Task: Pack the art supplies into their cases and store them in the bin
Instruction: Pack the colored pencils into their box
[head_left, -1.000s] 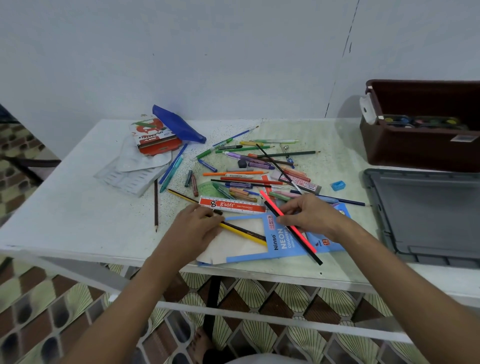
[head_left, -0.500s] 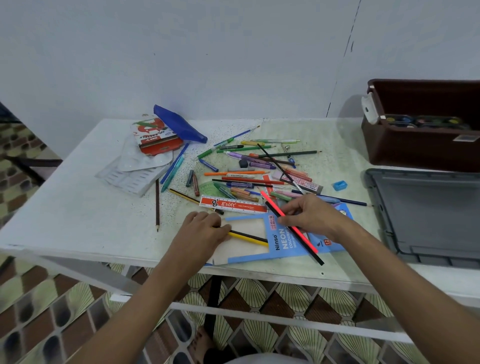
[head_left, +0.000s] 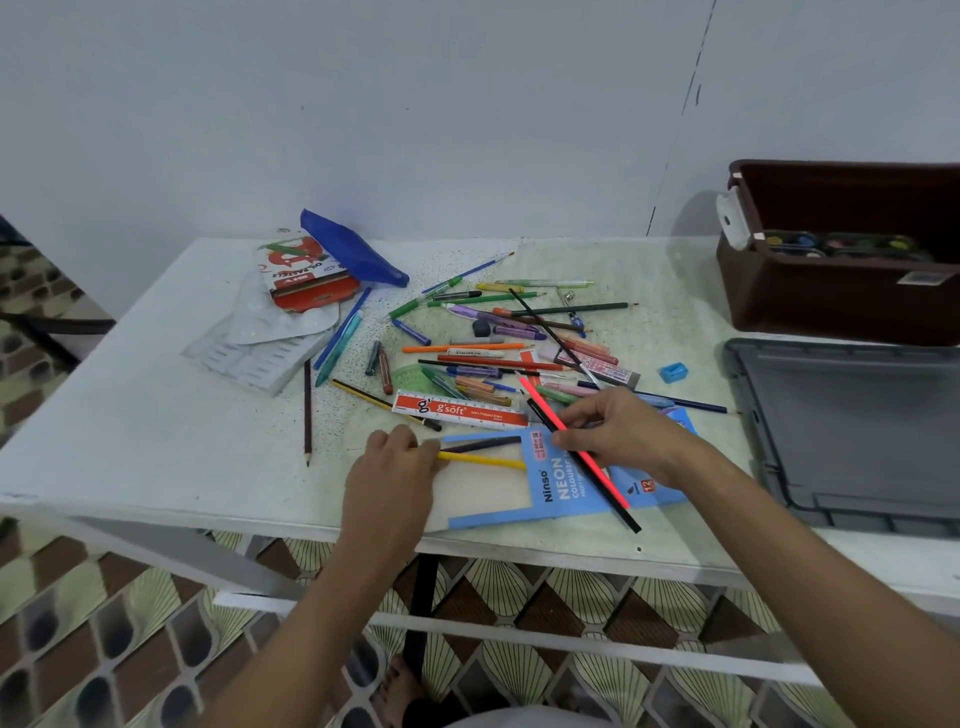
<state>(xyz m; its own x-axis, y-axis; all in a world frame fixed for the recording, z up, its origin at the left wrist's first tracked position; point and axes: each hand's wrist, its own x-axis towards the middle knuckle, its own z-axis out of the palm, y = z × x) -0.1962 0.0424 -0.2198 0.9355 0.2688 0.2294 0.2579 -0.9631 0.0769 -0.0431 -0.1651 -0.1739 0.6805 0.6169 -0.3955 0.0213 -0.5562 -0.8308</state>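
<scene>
Under the left hand (head_left: 390, 478): open end of the blue Neon pencil box (head_left: 558, 475), fingers feeding a yellow pencil (head_left: 483, 460) and a dark pencil (head_left: 485, 444) in. Right hand (head_left: 621, 439), just right of it, pinches a pink pencil (head_left: 574, 444) and a black pencil (head_left: 597, 480) over the box. Beyond both hands: loose pile of pens and pencils (head_left: 498, 338), ruler (head_left: 460, 411), sharpener (head_left: 673, 371) unpacked. Far right, brown bin (head_left: 810, 301) holds a paint set; grey lid (head_left: 852, 436) off. Early stage, I'd say.
</scene>
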